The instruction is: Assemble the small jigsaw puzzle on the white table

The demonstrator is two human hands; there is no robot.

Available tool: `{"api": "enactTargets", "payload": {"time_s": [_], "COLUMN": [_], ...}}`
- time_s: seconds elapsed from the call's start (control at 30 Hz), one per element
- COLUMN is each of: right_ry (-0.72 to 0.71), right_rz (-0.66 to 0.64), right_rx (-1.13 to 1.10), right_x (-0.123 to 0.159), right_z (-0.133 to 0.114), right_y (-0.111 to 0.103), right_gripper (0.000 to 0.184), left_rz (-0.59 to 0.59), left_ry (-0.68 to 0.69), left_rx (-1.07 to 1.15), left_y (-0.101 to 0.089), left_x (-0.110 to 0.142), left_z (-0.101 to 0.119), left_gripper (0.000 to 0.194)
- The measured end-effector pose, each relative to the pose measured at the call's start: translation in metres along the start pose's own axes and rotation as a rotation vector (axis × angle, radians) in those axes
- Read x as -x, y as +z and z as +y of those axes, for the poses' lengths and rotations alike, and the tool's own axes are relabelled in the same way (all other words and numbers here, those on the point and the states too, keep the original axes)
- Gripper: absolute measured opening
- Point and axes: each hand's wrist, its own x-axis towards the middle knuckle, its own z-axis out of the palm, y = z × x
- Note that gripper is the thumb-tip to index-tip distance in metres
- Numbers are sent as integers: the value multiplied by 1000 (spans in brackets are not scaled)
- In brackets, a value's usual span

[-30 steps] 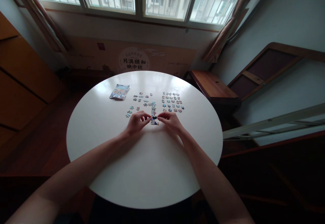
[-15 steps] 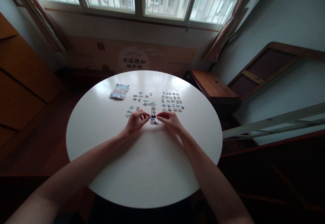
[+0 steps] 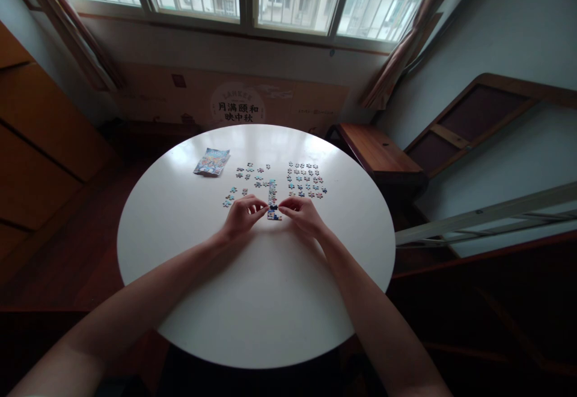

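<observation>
A narrow strip of joined puzzle pieces [image 3: 272,199] lies on the round white table [image 3: 252,301], running away from me. My left hand [image 3: 243,215] rests on the table with curled fingers, its fingertips pinched against the strip's near left side. My right hand [image 3: 303,213] mirrors it, with fingertips pinched at the strip's near right side. Loose puzzle pieces [image 3: 247,179] are scattered to the left of the strip. More loose pieces [image 3: 306,181] lie in rows to its right.
A colourful printed packet [image 3: 211,162] lies at the far left of the table. A wooden bench [image 3: 377,154] stands beyond the table's right edge. A window wall with a cardboard panel [image 3: 238,107] is behind the table.
Both hands stay at the strip's near end; only the fingertips shift slightly. Nothing else has moved.
</observation>
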Motion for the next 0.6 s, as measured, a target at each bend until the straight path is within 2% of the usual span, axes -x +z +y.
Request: {"api": "enactTargets", "payload": {"time_s": [0.27,0.4,0.6], "right_ry": [-4,-9,-91], "right_rz": [-1,11,-69], "right_rx": [7,1,-22], "right_x": [0,-1,0], "right_z": [0,1,1], "right_y": [0,0,1], "right_gripper": [18,23,31], "left_rz": [-4,1,-25], "left_ry": [2,-2,24], "left_rx": [2,10,12], "left_y": [-1,0,0], "left_x": [0,0,0], "left_z": [-1,0,1], "left_gripper": [16,20,19]}}
